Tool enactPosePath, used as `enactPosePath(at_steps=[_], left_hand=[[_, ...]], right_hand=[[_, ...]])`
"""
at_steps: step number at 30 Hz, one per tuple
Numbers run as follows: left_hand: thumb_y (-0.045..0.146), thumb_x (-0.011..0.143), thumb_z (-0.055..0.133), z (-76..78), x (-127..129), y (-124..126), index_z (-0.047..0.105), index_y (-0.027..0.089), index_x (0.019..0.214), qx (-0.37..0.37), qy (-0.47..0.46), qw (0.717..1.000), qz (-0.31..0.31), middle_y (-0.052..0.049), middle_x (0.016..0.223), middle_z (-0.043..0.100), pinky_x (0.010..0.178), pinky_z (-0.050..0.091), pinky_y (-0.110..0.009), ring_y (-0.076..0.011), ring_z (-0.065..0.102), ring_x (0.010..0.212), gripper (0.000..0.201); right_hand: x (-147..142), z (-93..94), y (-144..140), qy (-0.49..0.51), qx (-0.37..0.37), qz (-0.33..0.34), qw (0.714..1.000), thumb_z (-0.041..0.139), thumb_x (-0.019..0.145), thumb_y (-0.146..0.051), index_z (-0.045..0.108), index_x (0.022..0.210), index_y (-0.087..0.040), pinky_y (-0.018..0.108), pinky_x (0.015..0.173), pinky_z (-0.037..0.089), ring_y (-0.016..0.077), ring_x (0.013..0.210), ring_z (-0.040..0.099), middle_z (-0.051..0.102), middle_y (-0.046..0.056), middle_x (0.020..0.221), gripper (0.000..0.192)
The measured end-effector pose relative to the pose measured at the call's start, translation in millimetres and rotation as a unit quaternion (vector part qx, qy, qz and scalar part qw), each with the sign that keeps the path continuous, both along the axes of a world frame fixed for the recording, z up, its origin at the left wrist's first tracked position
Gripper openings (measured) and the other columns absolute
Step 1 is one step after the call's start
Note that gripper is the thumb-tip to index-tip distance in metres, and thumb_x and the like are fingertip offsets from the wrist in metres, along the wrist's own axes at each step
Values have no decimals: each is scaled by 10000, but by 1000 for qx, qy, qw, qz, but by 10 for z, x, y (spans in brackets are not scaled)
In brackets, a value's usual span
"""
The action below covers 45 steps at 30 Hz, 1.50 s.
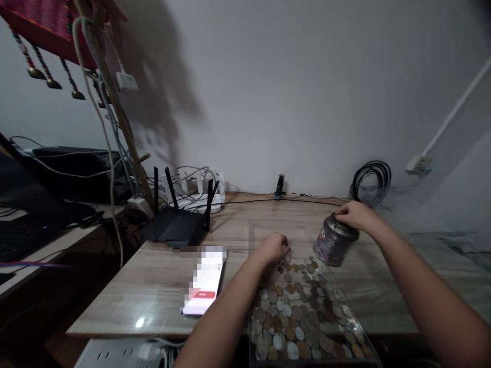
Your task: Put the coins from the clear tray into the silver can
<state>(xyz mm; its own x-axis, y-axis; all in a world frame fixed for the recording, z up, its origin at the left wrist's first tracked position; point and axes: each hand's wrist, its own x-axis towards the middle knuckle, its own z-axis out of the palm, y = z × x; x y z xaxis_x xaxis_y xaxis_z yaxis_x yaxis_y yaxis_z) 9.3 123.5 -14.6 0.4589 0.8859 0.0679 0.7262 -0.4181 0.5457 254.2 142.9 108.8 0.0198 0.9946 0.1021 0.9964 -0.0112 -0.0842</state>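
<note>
"How is the left arm [226, 312] lying?"

"It is slanting forward and to the right, bare along the forearm. The left hand [271, 249] is hanging low, its back facing up and its fingers curling inward."

"And what is the right arm [422, 278] doing?"

"It is stretching in from the lower right. The right hand [356, 214] is hovering farther forward, its fingers pointing left and downward, their tips hiding from view."

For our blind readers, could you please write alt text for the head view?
A person's right hand is at the top of a tin, the left hand over a clear tray of coins. To the left are a phone and a black router.
</note>
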Motion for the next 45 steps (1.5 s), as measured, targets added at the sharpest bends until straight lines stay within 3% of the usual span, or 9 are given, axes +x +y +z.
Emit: enactPosePath(at_steps=[8,15,18,21,24,28,33,38,45], left_hand=[[280,733,501,-59,10,36,642,181,850,4,3,1000,-9,-60,839,657,687,438,-240,-154,595,771,208],[256,690,549,0,-19,-15,657,181,821,-20,57,998,-18,-58,818,667,647,439,-214,-142,600,733,186],[201,674,548,34,-31,-42,656,186,800,-20,74,997,-13,-54,806,665,627,433,-208,-143,598,726,167],[260,626,623,51,-29,-67,645,184,832,-43,81,995,-39,-47,775,656,599,429,-215,-150,591,683,220],[296,571,686,55,-17,-93,616,186,910,-63,80,992,-76,-27,746,646,581,423,-210,-138,575,635,363],[247,612,648,42,5,-112,608,191,902,-49,87,991,-93,-30,776,651,567,413,-205,-138,571,650,298],[194,624,601,31,27,-107,617,181,898,-47,105,990,-86,-63,839,659,599,430,-219,-159,585,715,275],[120,602,569,71,26,-98,645,138,848,-81,142,982,-93,-81,823,668,559,423,-202,-155,587,685,258],[83,597,537,6,35,-62,651,144,837,-63,107,989,-79,-62,798,664,569,423,-197,-141,578,679,272]], right_hand=[[188,8,-55,-87,2,58,995,490,677,-252,671,600,-194,240,522,334,152,590,563,649,38,618,205],[-38,-11,-271,-125,75,-1,989,503,702,-316,687,787,-208,264,561,356,198,695,582,666,76,773,230],[-347,-277,-510,-54,98,88,990,413,777,-340,657,817,-211,258,624,380,185,747,573,660,63,822,279],[-608,-715,-677,-13,-54,236,970,452,761,-287,622,870,-206,247,658,385,174,774,566,645,55,883,217],[-689,-1069,-696,-31,-102,248,963,508,713,-226,576,917,-180,266,674,382,197,821,555,616,84,956,220],[-675,-1225,-638,9,-115,237,965,511,693,-179,545,812,-177,257,652,376,177,776,546,616,63,864,123],[-622,-949,-672,134,-63,215,965,482,705,-197,583,737,-184,232,574,381,143,644,545,629,23,695,106],[-195,-336,-530,184,248,13,951,520,688,-355,655,774,-184,250,527,377,162,623,557,654,46,710,234],[125,-133,-250,90,142,-43,985,573,609,-311,666,646,-188,261,489,356,174,571,555,646,30,624,159]])
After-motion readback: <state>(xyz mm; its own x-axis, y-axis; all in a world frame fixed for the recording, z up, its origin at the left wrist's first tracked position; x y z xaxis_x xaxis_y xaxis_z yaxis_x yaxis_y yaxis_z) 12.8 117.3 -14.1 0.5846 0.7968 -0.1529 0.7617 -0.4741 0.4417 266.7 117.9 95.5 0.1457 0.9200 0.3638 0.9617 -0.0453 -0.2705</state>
